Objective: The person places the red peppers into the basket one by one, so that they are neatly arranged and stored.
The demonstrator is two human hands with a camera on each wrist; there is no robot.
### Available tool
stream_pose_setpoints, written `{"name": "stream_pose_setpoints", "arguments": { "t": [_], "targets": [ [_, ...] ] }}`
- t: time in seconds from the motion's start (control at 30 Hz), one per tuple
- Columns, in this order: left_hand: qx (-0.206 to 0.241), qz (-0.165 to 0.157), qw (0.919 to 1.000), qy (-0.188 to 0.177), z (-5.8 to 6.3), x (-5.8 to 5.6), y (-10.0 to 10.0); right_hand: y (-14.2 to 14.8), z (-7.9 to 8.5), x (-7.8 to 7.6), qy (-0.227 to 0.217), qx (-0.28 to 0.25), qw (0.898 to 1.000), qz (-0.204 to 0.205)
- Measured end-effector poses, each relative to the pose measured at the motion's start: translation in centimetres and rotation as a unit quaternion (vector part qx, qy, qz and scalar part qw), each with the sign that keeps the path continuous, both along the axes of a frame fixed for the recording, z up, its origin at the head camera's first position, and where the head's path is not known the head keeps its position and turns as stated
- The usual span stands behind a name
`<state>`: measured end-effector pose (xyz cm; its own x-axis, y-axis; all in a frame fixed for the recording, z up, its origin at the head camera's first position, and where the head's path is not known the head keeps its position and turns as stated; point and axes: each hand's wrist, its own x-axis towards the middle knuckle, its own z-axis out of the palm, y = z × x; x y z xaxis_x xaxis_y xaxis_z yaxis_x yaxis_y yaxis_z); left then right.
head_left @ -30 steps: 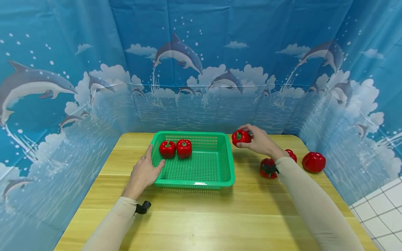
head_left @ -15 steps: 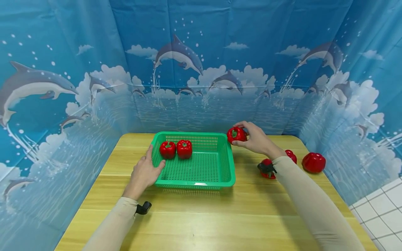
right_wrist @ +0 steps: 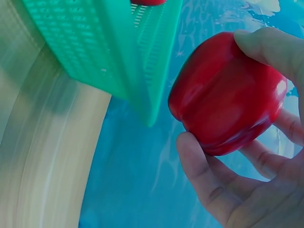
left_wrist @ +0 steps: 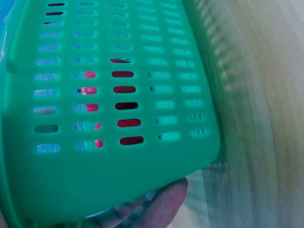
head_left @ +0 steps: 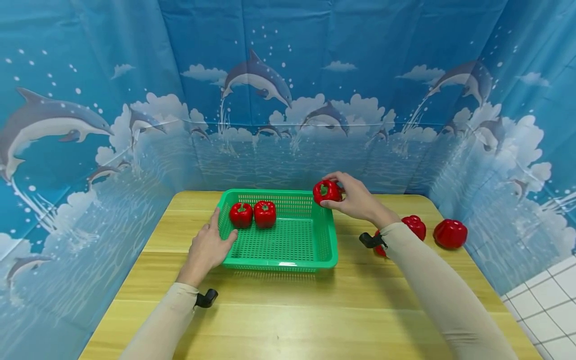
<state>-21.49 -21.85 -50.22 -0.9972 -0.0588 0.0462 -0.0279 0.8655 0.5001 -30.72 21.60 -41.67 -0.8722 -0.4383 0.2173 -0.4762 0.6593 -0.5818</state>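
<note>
A red bell pepper [head_left: 327, 193] with a green stem is held by my right hand [head_left: 355, 197] over the right rim of the green plastic basket [head_left: 279, 263]. In the right wrist view, thumb and fingers grip the bell pepper [right_wrist: 228, 95] from both sides, off the table and near the basket's corner. Two more bell peppers [head_left: 265, 214] sit side by side in the basket's back left. My left hand [head_left: 208, 248] holds the basket's left side, thumb over the rim and fingers outside. The left wrist view shows its fingers [left_wrist: 166, 204] past the slotted basket wall's edge.
Right of the basket on the wooden table [head_left: 270, 310] are a bell pepper [head_left: 450, 233] near the edge, another bell pepper [head_left: 415, 226] beside the right forearm, and one mostly hidden behind the wrist camera [head_left: 371, 240]. A dolphin-print curtain [head_left: 288, 150] encloses the table's back and sides.
My right hand has carried its bell pepper leftward, from beside the basket to over its right rim. The left hand and the basket have stayed in place.
</note>
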Motion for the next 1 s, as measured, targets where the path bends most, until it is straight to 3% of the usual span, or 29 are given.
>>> {"name": "stream_pose_setpoints", "arguments": {
  "t": [0.47,1.0],
  "targets": [
    [0.001,0.0,1.0,0.001,0.1,0.0,0.0,-2.9,0.7,0.0,-0.003,0.0,1.0,0.014],
    [0.001,0.001,1.0,0.002,0.1,0.0,-0.1,-6.4,-0.1,-0.6,-0.017,0.012,0.999,0.035]
  ]
}}
